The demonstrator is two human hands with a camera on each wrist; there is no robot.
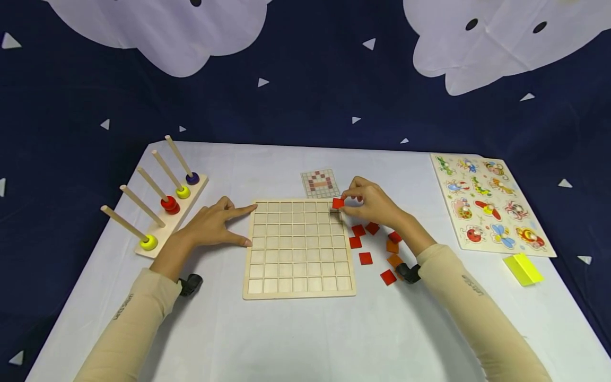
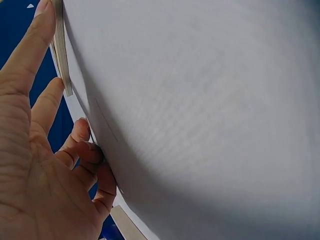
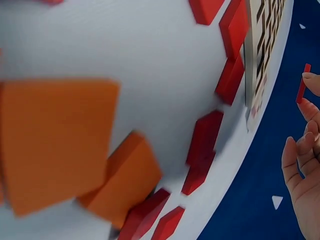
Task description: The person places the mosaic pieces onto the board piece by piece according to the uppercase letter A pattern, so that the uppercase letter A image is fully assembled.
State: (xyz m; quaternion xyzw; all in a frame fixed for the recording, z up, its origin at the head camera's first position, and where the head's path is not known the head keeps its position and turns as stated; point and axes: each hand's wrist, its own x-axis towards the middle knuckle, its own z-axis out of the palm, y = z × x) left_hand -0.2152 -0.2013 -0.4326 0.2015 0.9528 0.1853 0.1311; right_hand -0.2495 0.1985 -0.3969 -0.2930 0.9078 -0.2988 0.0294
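A wooden grid board (image 1: 299, 241) lies flat in the middle of the table. The left hand (image 1: 213, 225) touches its left edge with an outstretched index finger and thumb; in the left wrist view that hand (image 2: 45, 160) has its other fingers bent. Above the board's top right corner, the right hand (image 1: 372, 201) pinches a red square tile (image 1: 338, 203) between thumb and fingertips. The right wrist view shows this hand (image 3: 306, 165) holding the tile (image 3: 303, 84) edge-on. Loose red tiles (image 1: 365, 258) and orange tiles (image 1: 392, 246) lie right of the board.
A patterned card (image 1: 320, 183) lies behind the board. At the left stands a peg stand (image 1: 164, 225) with coloured rings. On the right are a wooden picture board (image 1: 491, 204) and a yellow block (image 1: 523, 269). A dark blue cloth (image 1: 305, 95) hangs behind the table.
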